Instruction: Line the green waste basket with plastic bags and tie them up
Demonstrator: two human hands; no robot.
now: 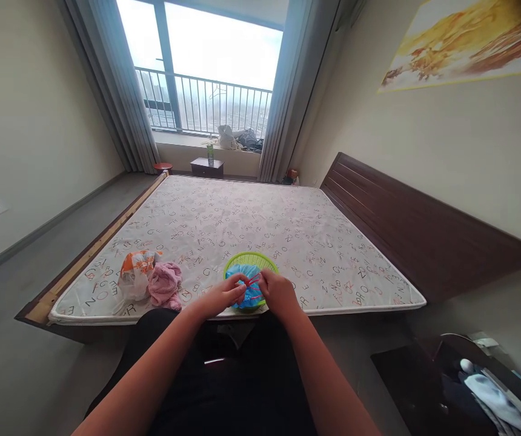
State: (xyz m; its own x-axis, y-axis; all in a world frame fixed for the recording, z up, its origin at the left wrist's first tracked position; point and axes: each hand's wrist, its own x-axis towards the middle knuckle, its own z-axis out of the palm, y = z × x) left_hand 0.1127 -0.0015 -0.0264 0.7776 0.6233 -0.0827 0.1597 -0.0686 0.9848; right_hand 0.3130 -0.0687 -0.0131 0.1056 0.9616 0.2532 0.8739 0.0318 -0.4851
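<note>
A green plastic basket point(267, 261) stands on the mattress near its front edge, with a blue plastic bag point(252, 272) inside it. Pink-red drawstrings point(254, 281) run across the bag between my two hands. My left hand point(226, 294) is pinched on the string at the bag's left side. On the other side, my right hand point(278, 292) has its fingers curled round the string's other end. To the left lie a white and orange plastic bag point(136, 275) and a crumpled pink cloth point(165, 283), which touch each other.
The letter-patterned mattress point(242, 212) lies in a wooden bed frame with a dark headboard point(406, 236) on the right. A small dark table point(206, 168) with a green glass vase point(210, 152) stands beyond the bed. At lower right is a dark nightstand point(406, 375) with items on it.
</note>
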